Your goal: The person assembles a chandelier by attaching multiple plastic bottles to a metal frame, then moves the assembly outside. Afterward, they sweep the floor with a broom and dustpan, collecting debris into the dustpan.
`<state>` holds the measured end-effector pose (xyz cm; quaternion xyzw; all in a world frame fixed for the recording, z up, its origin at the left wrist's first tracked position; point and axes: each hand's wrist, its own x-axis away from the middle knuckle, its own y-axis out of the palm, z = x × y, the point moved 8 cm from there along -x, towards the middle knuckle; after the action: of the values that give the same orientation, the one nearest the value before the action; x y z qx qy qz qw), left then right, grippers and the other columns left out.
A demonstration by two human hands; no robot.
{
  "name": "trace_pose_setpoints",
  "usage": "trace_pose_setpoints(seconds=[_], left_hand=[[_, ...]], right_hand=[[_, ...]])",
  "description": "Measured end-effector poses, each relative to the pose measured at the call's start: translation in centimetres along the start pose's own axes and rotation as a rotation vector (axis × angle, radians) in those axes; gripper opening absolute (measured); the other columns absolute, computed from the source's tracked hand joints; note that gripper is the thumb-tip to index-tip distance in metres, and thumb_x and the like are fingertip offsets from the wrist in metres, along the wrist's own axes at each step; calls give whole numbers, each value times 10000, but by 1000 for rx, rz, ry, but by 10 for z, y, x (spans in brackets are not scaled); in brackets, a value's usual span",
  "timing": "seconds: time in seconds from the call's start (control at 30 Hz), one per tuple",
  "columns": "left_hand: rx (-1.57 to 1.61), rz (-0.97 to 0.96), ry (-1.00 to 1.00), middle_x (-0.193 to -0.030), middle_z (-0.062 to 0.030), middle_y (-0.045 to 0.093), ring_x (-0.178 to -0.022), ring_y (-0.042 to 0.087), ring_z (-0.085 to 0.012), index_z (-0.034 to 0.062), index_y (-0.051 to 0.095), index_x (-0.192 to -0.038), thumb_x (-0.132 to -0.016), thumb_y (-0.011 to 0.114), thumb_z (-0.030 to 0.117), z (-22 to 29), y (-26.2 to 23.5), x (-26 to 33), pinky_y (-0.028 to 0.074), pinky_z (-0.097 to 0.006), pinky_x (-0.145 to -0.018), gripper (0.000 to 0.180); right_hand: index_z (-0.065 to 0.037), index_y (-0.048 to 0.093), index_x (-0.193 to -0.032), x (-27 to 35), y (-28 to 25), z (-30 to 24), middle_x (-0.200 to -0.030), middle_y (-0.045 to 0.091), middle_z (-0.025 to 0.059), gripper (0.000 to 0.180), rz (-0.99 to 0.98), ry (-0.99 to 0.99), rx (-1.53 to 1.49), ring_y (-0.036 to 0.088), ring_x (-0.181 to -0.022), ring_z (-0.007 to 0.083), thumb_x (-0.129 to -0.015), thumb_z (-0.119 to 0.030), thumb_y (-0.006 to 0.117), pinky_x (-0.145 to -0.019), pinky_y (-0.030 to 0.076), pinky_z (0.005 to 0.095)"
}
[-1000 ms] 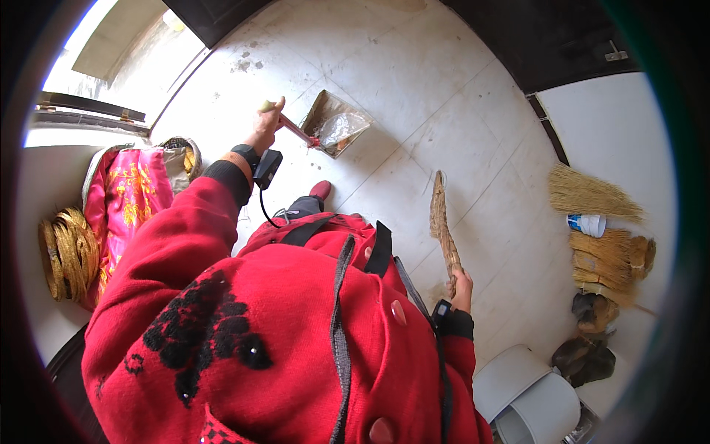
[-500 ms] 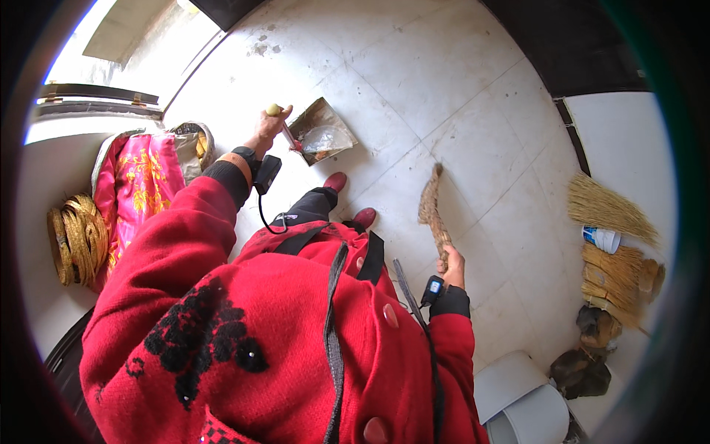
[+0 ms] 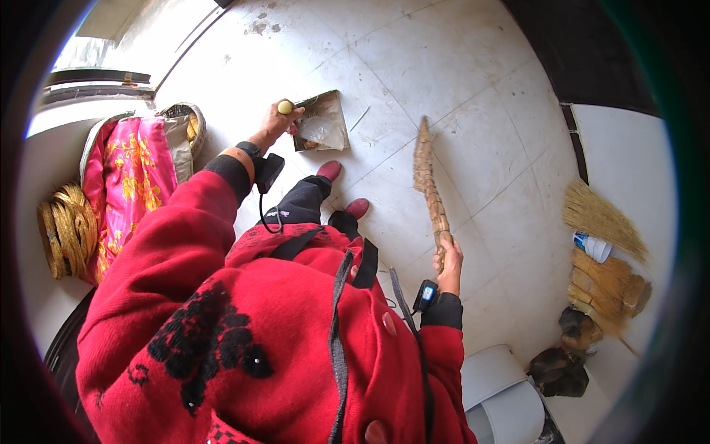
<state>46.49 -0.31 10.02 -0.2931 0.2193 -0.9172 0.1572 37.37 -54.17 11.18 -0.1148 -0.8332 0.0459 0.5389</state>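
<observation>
My left hand is closed around the upright handle of a dustpan, just below its pale yellow knob. The dustpan rests on the floor ahead of my feet. Inside lies a crumpled clear plastic piece, with some brownish bits beside my hand. Over on the right, my right hand grips the bound stem of a straw hand broom. Its worn, narrow head points away from me over the tiles, to the right of the dustpan. Whether the tip touches the floor I cannot tell.
A thin straw lies right of the dustpan. Left, a pink embroidered cloth covers a basket beside a golden coil. More straw brooms, a white cup and a white bin line the right side.
The dustpan has turned and now sits straighter, its handle knob facing up at me. The broom's head has swung farther ahead and slightly left. A straw now shows beside the dustpan.
</observation>
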Motion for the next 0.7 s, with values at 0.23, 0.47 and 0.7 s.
trace_pose_setpoints(seconds=[0.23,0.47,0.7], left_hand=[[67,-33,-78,-647,-5,544,-615,498,-90,50,550,-744,-757,618,199,-2,2,0,416,-226,-552,165],[143,-33,20,-597,-45,566,-541,561,-112,34,516,-750,-760,606,143,7,-2,-1,439,-228,-484,142],[194,-45,-15,-592,-37,552,-525,542,-110,29,515,-750,-757,605,118,4,-6,5,443,-233,-485,127]], right_hand=[[-90,424,-882,-61,10,-28,-581,442,57,278,-5,194,-66,403,-364,112,-725,-288,539,-294,286,217],[-76,502,-927,-35,78,-32,-521,439,22,254,-124,-19,257,411,-343,112,-686,-136,557,-280,312,244],[-120,463,-1138,11,70,-27,-633,502,23,434,-162,70,357,449,-425,93,-715,-156,551,-319,326,216]])
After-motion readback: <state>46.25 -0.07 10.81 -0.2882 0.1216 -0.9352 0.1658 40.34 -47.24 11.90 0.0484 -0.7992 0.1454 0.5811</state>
